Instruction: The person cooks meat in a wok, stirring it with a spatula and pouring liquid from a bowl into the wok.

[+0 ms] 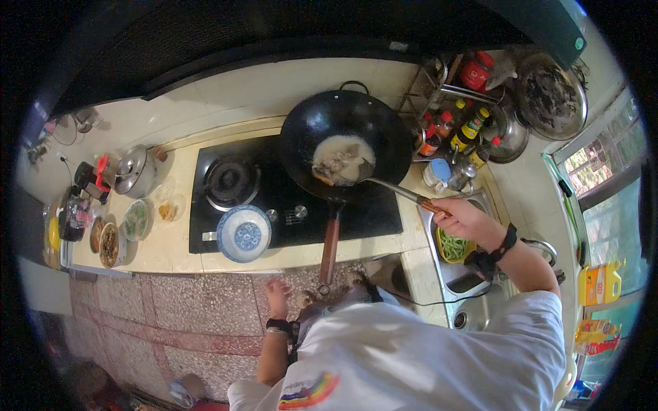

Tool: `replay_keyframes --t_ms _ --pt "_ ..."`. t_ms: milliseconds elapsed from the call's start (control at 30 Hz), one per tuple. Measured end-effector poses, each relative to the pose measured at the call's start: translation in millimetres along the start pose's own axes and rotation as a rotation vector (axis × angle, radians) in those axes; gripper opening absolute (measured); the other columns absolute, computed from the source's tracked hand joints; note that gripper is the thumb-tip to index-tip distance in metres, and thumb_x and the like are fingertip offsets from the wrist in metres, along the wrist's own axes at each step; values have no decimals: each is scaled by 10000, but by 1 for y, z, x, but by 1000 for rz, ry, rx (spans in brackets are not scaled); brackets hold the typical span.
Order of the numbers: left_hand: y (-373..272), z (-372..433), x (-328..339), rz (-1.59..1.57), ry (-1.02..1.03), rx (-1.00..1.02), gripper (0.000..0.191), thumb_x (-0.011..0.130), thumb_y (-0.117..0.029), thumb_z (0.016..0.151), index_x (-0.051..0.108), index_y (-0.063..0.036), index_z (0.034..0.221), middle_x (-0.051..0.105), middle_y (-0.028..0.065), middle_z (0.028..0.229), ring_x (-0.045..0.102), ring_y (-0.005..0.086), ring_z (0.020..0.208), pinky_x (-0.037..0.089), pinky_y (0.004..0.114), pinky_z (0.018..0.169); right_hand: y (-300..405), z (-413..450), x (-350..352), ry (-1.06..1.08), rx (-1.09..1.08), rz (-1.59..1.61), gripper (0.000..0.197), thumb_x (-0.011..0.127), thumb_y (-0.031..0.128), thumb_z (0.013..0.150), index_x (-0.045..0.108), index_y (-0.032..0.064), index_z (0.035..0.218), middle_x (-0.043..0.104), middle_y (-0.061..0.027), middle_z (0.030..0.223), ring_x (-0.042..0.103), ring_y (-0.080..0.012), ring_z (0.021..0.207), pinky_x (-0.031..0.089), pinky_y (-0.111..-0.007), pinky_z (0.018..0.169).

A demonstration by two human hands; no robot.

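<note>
My right hand (465, 218) grips the wooden handle of a metal wok utensil (396, 189). Its head is partly sunk in cloudy broth with pieces of food (339, 159), so I cannot tell whether it is a ladle or a spatula. The broth lies at the bottom of a black wok (308, 123), which stands over the right side of a black cooktop (277, 154). The wok's wooden handle (329, 251) points towards me. My left hand (278, 295) hangs in front of the counter with fingers apart, holding nothing. A blue-and-white bowl (244, 234) sits at the cooktop's front edge.
At left on the counter (169, 246) stand a metal pot (136, 172), a bowl of chopped greens (135, 220) and a bowl of dark food (109, 244). Sauce bottles (469, 128) crowd the back right. Green beans (455, 246) fill a yellow basket in the sink (478, 308).
</note>
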State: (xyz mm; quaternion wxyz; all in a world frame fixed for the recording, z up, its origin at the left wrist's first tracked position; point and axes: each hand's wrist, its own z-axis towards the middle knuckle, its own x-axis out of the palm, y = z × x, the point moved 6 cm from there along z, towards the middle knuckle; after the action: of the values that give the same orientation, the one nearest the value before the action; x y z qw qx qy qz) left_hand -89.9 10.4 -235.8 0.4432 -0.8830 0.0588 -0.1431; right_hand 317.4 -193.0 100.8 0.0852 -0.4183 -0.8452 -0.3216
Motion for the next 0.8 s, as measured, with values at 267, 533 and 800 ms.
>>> replay_keyframes --t_ms 267,533,800 --pt "11 0 -15 -27 -44 -62 312 497 -309 935 365 -160 1176 560 49 932 551 164 722 478 299 594 1 9 20 46 -63 168 269 445 230 982 528 21 1128 391 47 657 286 -3 444 214 -126 344" --pt "-4 -1 -13 -23 -120 -15 291 493 -291 948 360 -157 1169 547 39 891 535 128 689 439 263 549 18 14 10 -342 -476 -726 243 522 244 942 567 39 1063 547 -39 662 481 -132 471 357 -259 411" --pt "16 -12 -25 -16 -160 -121 272 493 -240 921 367 -148 1144 522 41 859 516 118 647 425 247 507 -2 -20 17 -727 -897 -1960 439 546 185 889 430 44 1289 637 -175 893 623 -369 684 526 -449 592"
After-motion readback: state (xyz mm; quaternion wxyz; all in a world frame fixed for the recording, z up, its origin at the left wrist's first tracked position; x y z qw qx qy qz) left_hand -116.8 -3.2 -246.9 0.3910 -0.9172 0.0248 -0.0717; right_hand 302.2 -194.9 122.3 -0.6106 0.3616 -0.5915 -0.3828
